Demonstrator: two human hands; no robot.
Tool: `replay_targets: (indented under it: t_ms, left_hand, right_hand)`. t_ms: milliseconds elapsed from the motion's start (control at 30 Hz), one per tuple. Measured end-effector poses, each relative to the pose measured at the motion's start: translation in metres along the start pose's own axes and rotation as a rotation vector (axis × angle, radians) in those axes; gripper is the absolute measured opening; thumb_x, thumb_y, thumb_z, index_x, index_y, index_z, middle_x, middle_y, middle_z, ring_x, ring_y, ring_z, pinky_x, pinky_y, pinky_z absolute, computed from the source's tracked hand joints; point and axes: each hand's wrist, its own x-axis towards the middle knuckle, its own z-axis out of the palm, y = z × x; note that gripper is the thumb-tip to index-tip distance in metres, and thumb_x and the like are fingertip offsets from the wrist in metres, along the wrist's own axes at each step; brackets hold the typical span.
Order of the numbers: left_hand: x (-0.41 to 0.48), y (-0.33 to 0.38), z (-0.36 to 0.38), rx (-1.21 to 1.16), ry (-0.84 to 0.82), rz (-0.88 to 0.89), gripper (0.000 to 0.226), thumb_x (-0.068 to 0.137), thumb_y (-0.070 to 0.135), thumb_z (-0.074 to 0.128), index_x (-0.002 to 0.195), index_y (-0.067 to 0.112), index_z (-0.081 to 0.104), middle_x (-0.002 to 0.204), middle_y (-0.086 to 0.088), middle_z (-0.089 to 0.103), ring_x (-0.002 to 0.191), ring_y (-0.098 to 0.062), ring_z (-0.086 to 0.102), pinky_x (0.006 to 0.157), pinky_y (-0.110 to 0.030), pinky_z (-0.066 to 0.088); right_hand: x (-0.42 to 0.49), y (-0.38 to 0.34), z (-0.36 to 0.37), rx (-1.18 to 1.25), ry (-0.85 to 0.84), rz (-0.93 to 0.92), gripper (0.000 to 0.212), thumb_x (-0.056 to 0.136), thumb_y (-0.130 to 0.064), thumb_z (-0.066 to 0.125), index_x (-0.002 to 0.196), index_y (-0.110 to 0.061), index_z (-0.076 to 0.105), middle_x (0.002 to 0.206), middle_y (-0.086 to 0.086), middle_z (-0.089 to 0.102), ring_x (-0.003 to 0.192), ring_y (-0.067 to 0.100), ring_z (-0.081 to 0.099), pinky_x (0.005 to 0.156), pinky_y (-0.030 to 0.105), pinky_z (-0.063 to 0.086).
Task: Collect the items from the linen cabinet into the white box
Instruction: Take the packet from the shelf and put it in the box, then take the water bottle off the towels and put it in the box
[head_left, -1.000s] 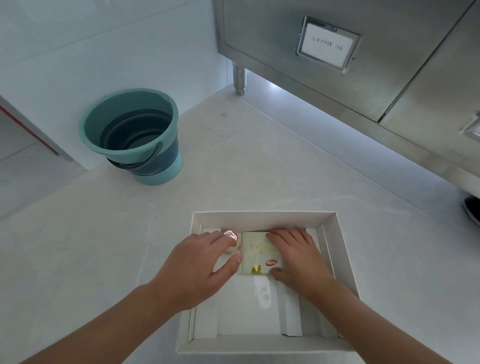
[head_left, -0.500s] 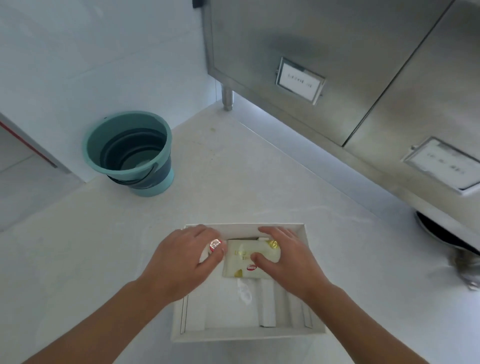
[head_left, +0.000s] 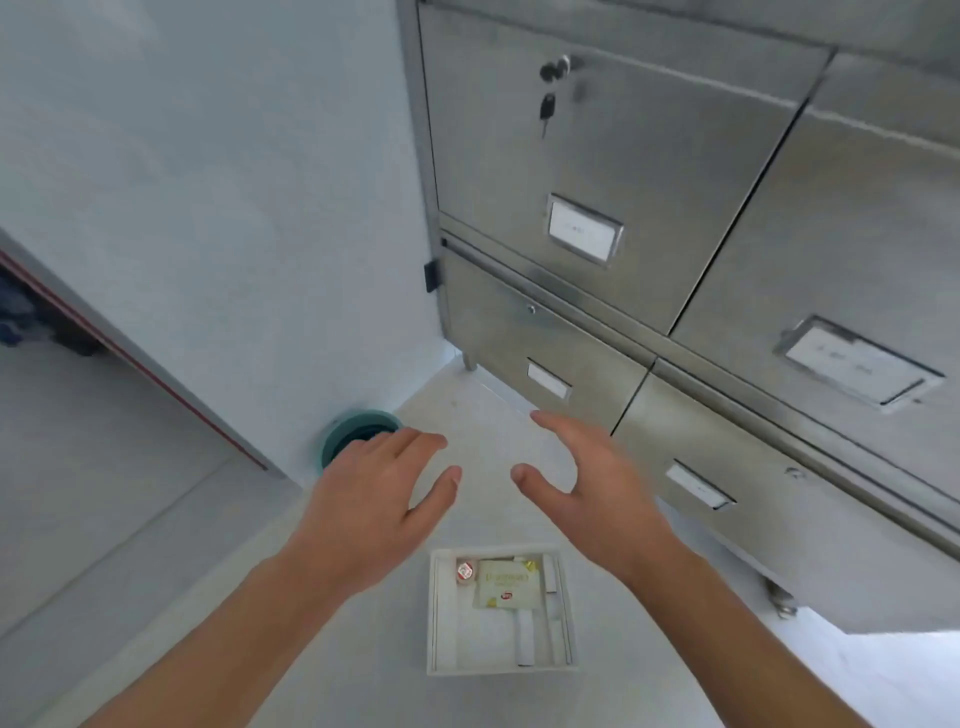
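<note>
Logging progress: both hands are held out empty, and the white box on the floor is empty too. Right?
Not quite. In the head view both the left hand and right hand are empty, but the white box holds a cream packet and a small red-topped item.

One white box (head_left: 498, 669), one packet (head_left: 506, 584), one bucket (head_left: 333, 440)

White box (head_left: 435, 613) — teal bucket (head_left: 337, 441)

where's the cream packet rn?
Head view, lower centre: the cream packet lies inside the white box, at its far end, just right of a small red-and-white item.
</note>
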Motion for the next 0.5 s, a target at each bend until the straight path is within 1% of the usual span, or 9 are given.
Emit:
replay_targets:
  t_ms: [67,100,133,200,267,367,433,500]
  left_hand:
    - [0.008,0.026,-0.074,0.006,0.050,-0.008,0.049,0.095,0.053,0.033,0.116,0.022,0.064,0.111,0.008,0.066,0.096,-0.019,0.063,0.082,-0.034,0.047]
    - [0.010,0.039,-0.109,0.013,0.076,-0.011,0.049,0.095,0.054,0.033,0.117,0.022,0.063,0.112,0.008,0.066,0.096,-0.019,0.062,0.082,-0.034,0.047]
    - [0.010,0.051,-0.143,0.019,0.099,-0.012,0.050,0.095,0.054,0.032,0.119,0.023,0.062,0.114,0.009,0.065,0.097,-0.019,0.062,0.083,-0.035,0.047]
    - [0.007,0.073,-0.205,0.022,0.132,-0.015,0.051,0.096,0.056,0.030,0.122,0.025,0.060,0.119,0.010,0.063,0.102,-0.018,0.060,0.085,-0.035,0.046]
    - [-0.002,0.093,-0.256,0.015,0.151,-0.019,0.055,0.095,0.059,0.026,0.125,0.026,0.059,0.123,0.011,0.061,0.106,-0.018,0.059,0.088,-0.035,0.046]
    - [-0.021,0.113,-0.313,0.015,0.178,-0.020,0.063,0.092,0.064,0.020,0.129,0.028,0.056,0.128,0.013,0.059,0.111,-0.015,0.057,0.090,-0.030,0.041]
    - [-0.037,0.121,-0.339,0.018,0.211,-0.023,0.062,0.092,0.065,0.020,0.130,0.030,0.055,0.129,0.015,0.057,0.113,-0.013,0.055,0.089,-0.027,0.038]
    - [-0.051,0.126,-0.359,0.019,0.235,-0.018,0.059,0.093,0.064,0.022,0.129,0.030,0.055,0.129,0.016,0.058,0.112,-0.012,0.055,0.088,-0.027,0.038]
  right_hand:
    - [-0.002,-0.053,-0.058,-0.001,0.051,-0.014,0.061,0.094,-0.055,0.061,0.150,-0.036,0.045,0.151,-0.017,0.048,0.141,0.003,0.040,0.116,0.029,0.034]
    - [-0.004,-0.080,-0.086,-0.008,0.072,-0.020,0.060,0.095,-0.054,0.060,0.150,-0.036,0.046,0.151,-0.017,0.049,0.140,0.003,0.040,0.113,0.028,0.035]
    - [-0.007,-0.105,-0.113,-0.014,0.091,-0.026,0.059,0.095,-0.053,0.060,0.149,-0.035,0.046,0.150,-0.017,0.049,0.139,0.003,0.041,0.109,0.025,0.035]
    - [-0.018,-0.154,-0.159,-0.022,0.123,-0.035,0.058,0.096,-0.052,0.059,0.150,-0.033,0.047,0.150,-0.017,0.050,0.137,0.002,0.042,0.101,0.019,0.031]
    - [-0.032,-0.196,-0.197,-0.023,0.143,-0.063,0.058,0.097,-0.052,0.057,0.150,-0.032,0.047,0.150,-0.016,0.050,0.140,0.003,0.041,0.102,0.017,0.029]
    - [-0.059,-0.248,-0.236,-0.023,0.158,-0.086,0.057,0.097,-0.052,0.057,0.150,-0.033,0.047,0.149,-0.017,0.050,0.141,0.001,0.039,0.104,0.019,0.031]
    - [-0.076,-0.270,-0.250,-0.021,0.176,-0.100,0.056,0.097,-0.052,0.056,0.149,-0.034,0.047,0.148,-0.020,0.050,0.140,0.000,0.038,0.108,0.021,0.032]
    - [-0.091,-0.290,-0.257,-0.017,0.199,-0.126,0.055,0.097,-0.052,0.056,0.149,-0.035,0.047,0.148,-0.022,0.050,0.140,-0.002,0.038,0.111,0.022,0.033]
